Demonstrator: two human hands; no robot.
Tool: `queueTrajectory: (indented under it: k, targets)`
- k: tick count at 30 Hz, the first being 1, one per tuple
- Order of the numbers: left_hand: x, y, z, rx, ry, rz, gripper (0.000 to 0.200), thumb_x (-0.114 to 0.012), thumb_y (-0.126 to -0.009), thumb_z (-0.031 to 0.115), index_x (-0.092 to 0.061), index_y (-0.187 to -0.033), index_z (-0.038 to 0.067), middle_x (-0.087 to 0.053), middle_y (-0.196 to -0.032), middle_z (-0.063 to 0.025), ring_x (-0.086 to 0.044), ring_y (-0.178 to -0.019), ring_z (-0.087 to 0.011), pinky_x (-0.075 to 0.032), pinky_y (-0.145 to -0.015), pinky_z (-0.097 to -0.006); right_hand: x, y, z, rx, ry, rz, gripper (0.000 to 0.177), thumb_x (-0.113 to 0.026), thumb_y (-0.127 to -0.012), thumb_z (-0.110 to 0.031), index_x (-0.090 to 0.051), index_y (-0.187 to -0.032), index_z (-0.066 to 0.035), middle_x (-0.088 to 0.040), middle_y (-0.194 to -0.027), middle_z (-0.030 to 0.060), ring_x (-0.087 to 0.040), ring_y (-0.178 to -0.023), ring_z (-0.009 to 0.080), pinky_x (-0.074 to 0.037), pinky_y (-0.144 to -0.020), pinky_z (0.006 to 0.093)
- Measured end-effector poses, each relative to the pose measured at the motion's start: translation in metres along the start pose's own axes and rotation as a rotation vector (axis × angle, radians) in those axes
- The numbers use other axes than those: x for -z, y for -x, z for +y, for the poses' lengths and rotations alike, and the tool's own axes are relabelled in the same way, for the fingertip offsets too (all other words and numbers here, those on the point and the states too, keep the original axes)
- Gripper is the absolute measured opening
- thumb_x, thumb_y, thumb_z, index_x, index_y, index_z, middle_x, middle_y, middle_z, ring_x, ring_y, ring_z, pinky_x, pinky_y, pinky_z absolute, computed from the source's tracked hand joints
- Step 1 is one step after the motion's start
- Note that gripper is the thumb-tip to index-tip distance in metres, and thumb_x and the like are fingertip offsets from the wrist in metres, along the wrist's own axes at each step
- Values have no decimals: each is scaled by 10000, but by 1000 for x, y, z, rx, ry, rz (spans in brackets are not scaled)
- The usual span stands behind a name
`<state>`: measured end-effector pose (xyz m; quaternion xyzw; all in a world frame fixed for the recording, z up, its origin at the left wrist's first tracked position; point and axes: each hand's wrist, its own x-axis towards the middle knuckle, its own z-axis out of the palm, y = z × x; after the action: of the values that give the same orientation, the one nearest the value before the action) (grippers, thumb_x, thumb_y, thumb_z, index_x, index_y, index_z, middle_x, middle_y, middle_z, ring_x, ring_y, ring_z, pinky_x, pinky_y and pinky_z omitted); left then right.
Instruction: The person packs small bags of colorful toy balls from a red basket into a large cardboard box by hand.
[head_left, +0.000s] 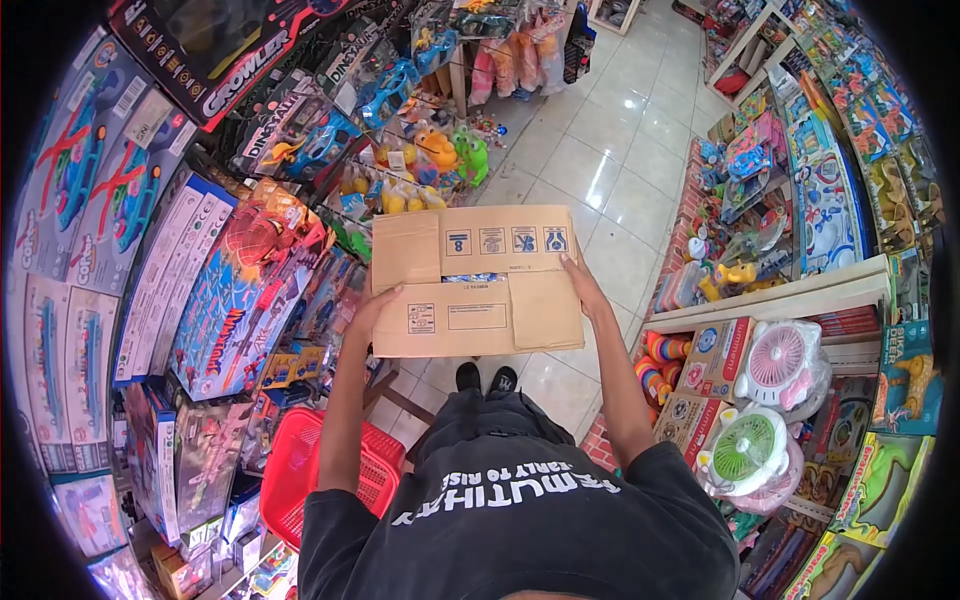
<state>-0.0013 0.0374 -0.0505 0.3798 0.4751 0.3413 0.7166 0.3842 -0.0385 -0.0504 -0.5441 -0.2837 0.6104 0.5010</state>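
Note:
A brown cardboard box (470, 318) is held out in front of me above the aisle floor. Its top flaps are folded over one another, and a narrow gap in the middle shows something blue inside. Blue icons and print mark the flaps. My left hand (376, 306) grips the box's left side, with the thumb on the flap. On the right edge, my right hand (578, 276) holds the box too, its thumb near the top. The fingers of both hands are mostly hidden by the box.
Toy shelves line both sides of the tiled aisle (560, 180). A red plastic basket (290, 470) stands low at my left. Boxed toys such as a Spider-Man box (245, 290) fill the left side. Bagged toy fans (745, 450) sit on the right.

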Motion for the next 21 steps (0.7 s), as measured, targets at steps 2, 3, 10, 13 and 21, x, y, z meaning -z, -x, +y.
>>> queueTrajectory:
  k: [2,3,10,13,21]
  targets:
    - [8,-6,-5,10,-47,7,871,-676,-762,124,-118,-1431,133,-390,-1324,-132,-430,-1181,-235,-418,-920,-332,2,-2,3,-3,-32,4,695,-469,-931,-329,-53,-1442,-109,-306,-1398,147,-380,-1231,233,-371,-971,308]
    - [12,-7,-7,17,-96,20,873,-671,-770,138,-105,-1434,140,-376,-1335,-136,-430,-1182,-237,-424,-913,-334,4,-5,6,-24,-57,6,722,-476,-926,-342,-24,-1441,-117,-283,-1410,147,-364,-1247,238,-364,-979,311]
    - [51,-34,-40,147,13,-39,590,-610,-829,242,-350,-1313,25,-532,-1181,-137,-567,-1028,-227,-500,-822,-333,18,-16,40,-117,-72,81,659,-484,-891,-458,-266,-1373,-64,-454,-1271,126,-483,-1133,208,-441,-914,325]
    - [51,-39,-40,172,18,-96,539,-588,-834,257,-405,-1262,-14,-565,-1129,-146,-600,-969,-235,-512,-808,-343,7,-2,33,-88,-103,84,662,-489,-895,-440,-248,-1382,-62,-434,-1293,125,-470,-1146,211,-441,-914,327]
    - [22,-6,-19,101,161,-142,562,-567,-804,90,-343,-1313,13,-542,-1168,-152,-592,-991,-249,-508,-822,-346,-7,51,33,22,-57,198,659,-505,-896,-418,-235,-1391,-77,-409,-1311,114,-440,-1173,214,-420,-935,330]
